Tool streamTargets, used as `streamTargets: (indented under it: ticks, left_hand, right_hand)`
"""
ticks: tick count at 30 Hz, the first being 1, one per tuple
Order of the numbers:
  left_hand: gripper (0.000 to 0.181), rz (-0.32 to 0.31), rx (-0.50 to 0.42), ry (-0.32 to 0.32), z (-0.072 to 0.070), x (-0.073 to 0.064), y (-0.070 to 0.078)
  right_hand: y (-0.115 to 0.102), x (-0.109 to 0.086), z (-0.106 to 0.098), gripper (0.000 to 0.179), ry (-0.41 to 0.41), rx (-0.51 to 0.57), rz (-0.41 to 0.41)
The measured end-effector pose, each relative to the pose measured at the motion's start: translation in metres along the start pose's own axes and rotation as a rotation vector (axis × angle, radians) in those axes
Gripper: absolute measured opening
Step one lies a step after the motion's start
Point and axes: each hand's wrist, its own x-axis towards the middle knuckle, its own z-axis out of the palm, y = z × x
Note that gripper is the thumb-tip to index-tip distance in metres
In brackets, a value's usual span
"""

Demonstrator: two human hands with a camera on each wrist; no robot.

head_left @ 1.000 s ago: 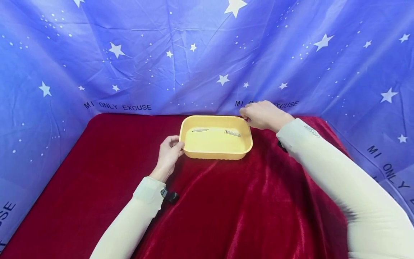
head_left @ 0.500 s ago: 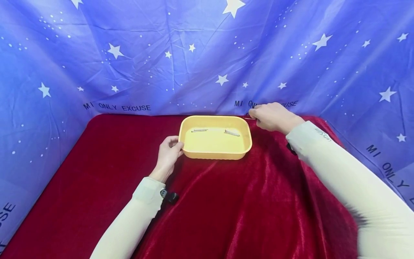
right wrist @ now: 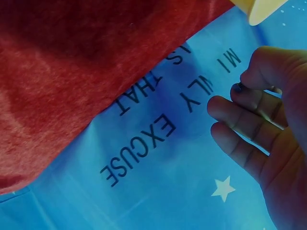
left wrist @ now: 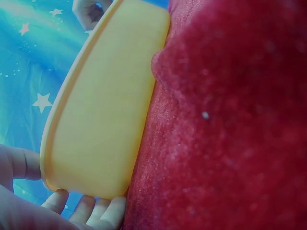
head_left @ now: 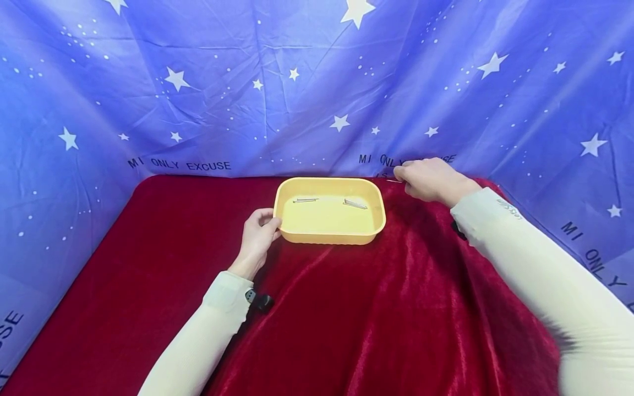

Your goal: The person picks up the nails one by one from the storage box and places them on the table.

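A yellow plastic basin (head_left: 329, 238) stands on the red cloth, seen from its side in the left wrist view. My left hand (head_left: 258, 234) grips its left end, thumb at the rim and fingertips against the outer wall. Inside lie two small bundles of thin metal nails, one on the left (head_left: 305, 200) and one on the right (head_left: 355, 204). Beyond the basin's far right corner, my right hand (head_left: 432, 179) pinches a thin nail (head_left: 393, 181) between thumb and forefinger. Only a dark end of that nail (right wrist: 237, 87) shows in the right wrist view.
Red velvet cloth (head_left: 307, 313) covers the table and lies in folds toward the front. A blue curtain (head_left: 297, 110) with white stars and lettering hangs right behind the table's far edge and along both sides.
My right hand has drawn away to the right from the basin's far right corner, carrying the nail. The left hand and basin stay in place.
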Motion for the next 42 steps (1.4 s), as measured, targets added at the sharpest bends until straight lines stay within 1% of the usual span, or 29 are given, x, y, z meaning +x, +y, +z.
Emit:
streamTargets:
  ticks: [10,16,23,28,34,42]
  left_hand:
    - [0.033,-0.004,0.001,0.003,0.001,0.0,-0.001]
    - [0.033,-0.001,-0.001,0.005,0.001,0.0,-0.001]
    - [0.031,-0.003,-0.006,0.005,0.0,0.001,-0.001]
    - [0.032,-0.004,-0.011,0.003,0.0,0.001,-0.001]
    - [0.034,0.0,-0.019,0.0,0.0,0.001,-0.002]
    - [0.034,-0.007,-0.017,0.0,0.0,0.001,-0.001]
  right_hand:
    - [0.007,-0.01,0.005,0.012,0.02,0.004,0.01]
    - [0.008,-0.012,0.011,0.014,0.01,0.01,0.013]
    - [0.009,-0.011,0.026,0.017,0.032,0.018,-0.011]
    - [0.01,-0.011,0.037,0.016,0.001,0.013,-0.004]
    - [0.01,-0.012,0.047,0.017,-0.021,0.028,0.007]
    - [0.01,-0.014,0.059,0.018,-0.009,0.06,0.01]
